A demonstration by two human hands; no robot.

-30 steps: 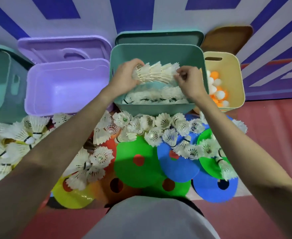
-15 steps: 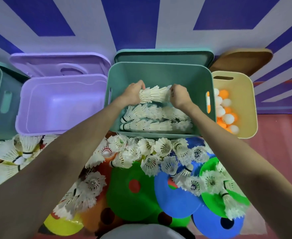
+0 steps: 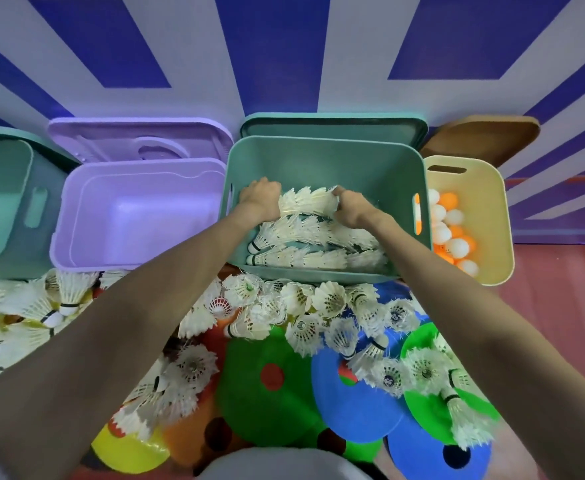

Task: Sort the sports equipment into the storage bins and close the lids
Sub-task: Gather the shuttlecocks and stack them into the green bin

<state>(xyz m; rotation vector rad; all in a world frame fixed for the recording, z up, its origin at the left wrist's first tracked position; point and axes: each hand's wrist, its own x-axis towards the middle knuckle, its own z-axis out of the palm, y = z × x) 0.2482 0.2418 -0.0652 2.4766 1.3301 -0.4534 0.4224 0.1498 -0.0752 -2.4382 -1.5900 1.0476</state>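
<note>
Both hands inside teal bin [image 3: 322,157], centre of row. L hand [image 3: 261,199] grips one end of a nested shuttlecock stack [image 3: 306,202], fingers curled round it; R hand [image 3: 351,207] grips the other end. Stack lies horizontal, touching the top of the stacked rows [image 3: 315,244] already in the bin.

Teal bin's lid [image 3: 332,124] stands behind it against the wall. Purple bin [image 3: 138,216] just to the left, lid [image 3: 138,140] behind. Cream bin [image 3: 481,209] to the right w/ white + orange ping-pong balls [image 3: 452,233]. Another teal bin [image 3: 4,199] at far left.

Loose shuttlecocks [image 3: 318,306] on floor in front of bins, over flat disc markers [image 3: 270,382] in green, blue, yellow, orange.
</note>
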